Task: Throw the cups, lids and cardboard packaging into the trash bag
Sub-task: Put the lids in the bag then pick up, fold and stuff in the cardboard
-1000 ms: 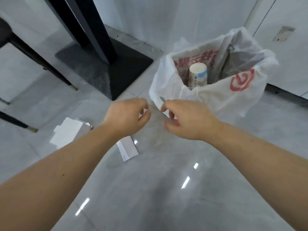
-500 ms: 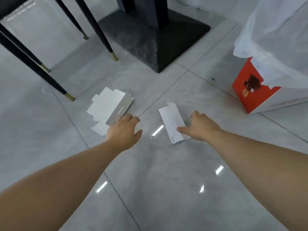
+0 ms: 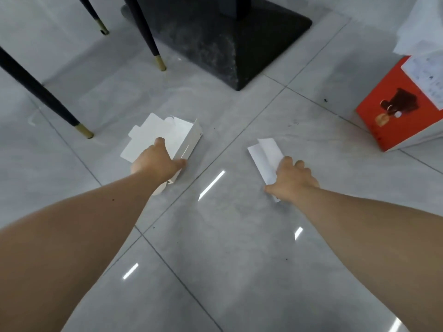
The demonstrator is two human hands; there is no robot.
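Flattened white cardboard box [image 3: 167, 137] on the grey tiled floor [image 3: 227, 248], long axis toward the black table base [image 3: 227, 44], left hand [image 3: 155, 164] palm-down clamping its near end, folded white card [image 3: 266, 156] angled alongside, right hand [image 3: 292, 180] curled over its near end, red carton [image 3: 395, 111] at the floor's right edge

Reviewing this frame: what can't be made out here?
- Trash bag: head view, cut off by the top-right edge; opening unseen.
- Left hand grip on white box: fingers hidden under the hand.
- Right hand covers the folded card's near end.
- Red box print: blurred.
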